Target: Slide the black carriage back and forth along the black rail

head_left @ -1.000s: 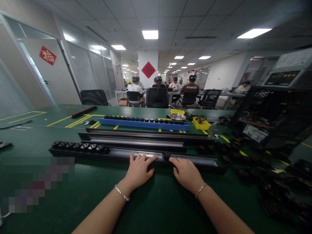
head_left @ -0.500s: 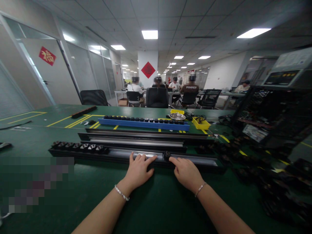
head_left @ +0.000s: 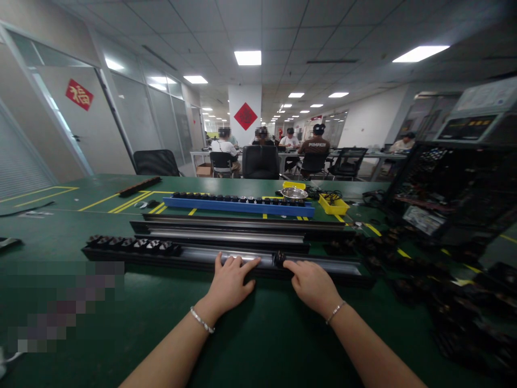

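In one black tray [head_left: 197, 253], one block [head_left: 279, 258] is touched by the right hand [head_left: 314, 285], grip unclear; across the tray's near edge, the open left hand [head_left: 231, 283] is laid.

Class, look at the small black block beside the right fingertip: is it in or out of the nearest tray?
In: the block sits between the long walls of the tray, its bare inside showing on both sides.

The flat green table [head_left: 258, 345] has yellow stripes, the long black rail [head_left: 181, 263] a silvery channel [head_left: 204, 254]; the long narrow tray [head_left: 238, 206] is blue.
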A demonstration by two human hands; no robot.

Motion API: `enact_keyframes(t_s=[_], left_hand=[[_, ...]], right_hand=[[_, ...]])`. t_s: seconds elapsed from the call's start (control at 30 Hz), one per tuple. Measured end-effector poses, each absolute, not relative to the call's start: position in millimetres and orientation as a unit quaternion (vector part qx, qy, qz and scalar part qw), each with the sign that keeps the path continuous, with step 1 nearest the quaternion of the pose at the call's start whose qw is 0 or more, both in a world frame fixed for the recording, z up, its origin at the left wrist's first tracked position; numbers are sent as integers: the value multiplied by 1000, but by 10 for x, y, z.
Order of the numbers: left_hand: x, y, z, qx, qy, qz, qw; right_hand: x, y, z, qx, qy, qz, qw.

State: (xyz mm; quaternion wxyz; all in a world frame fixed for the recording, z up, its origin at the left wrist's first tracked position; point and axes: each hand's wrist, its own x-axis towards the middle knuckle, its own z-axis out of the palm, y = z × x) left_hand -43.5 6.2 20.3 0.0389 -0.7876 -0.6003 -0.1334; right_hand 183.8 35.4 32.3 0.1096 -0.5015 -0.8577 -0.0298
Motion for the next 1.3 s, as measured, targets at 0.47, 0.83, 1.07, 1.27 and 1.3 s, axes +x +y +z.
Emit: enact_keyframes(t_s=[0.47,0.83,1.07,1.27,1.3], left_hand=[[-419,54,237,-783,-608,-129,28],[-451,72,191,-791,-594,-146,34],[-449,76,175,-789,-596,-143,40],[-442,81,162,-786,-599,-143,45],[-440,82,160,-786,-600,-142,46]], right_hand=[[1889,345,340,-514,-843,-45,151],[1938,357,356,-525,-831,-65,170],[1977,401,251,-514,-821,-59,243],[1879,472,134,-573,-755,-13,318],[1866,478,125,-586,-742,-17,324]])
